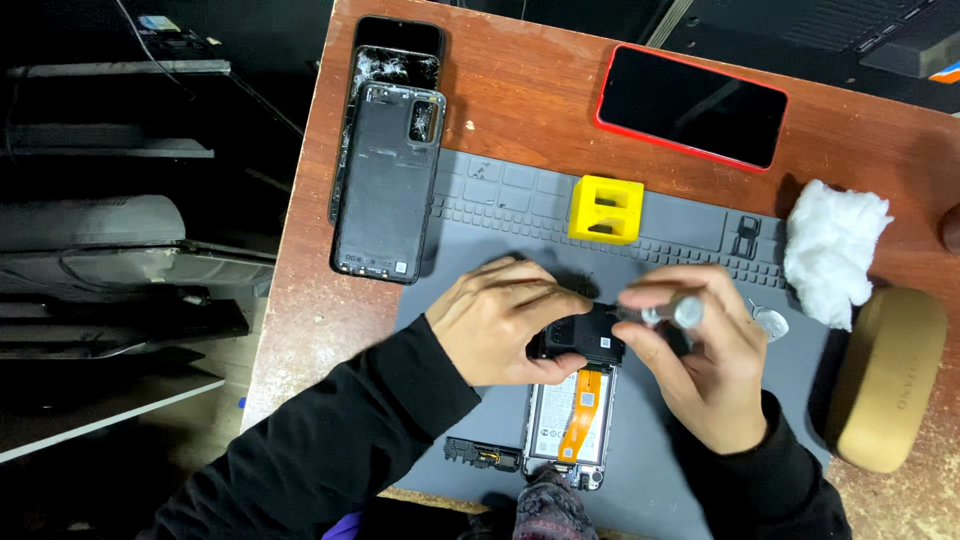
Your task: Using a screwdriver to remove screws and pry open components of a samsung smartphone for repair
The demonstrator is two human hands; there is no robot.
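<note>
Left hand grips the black cover on the opened phone; right hand grips a blurred tool just beside it.

Both forearms, in black sleeves, reach in from below and converge. The left hand lies palm-down, its fingers curled and pinching. The right hand, just beside those fingers, is blurred, its fingers closed in a grip.
</note>
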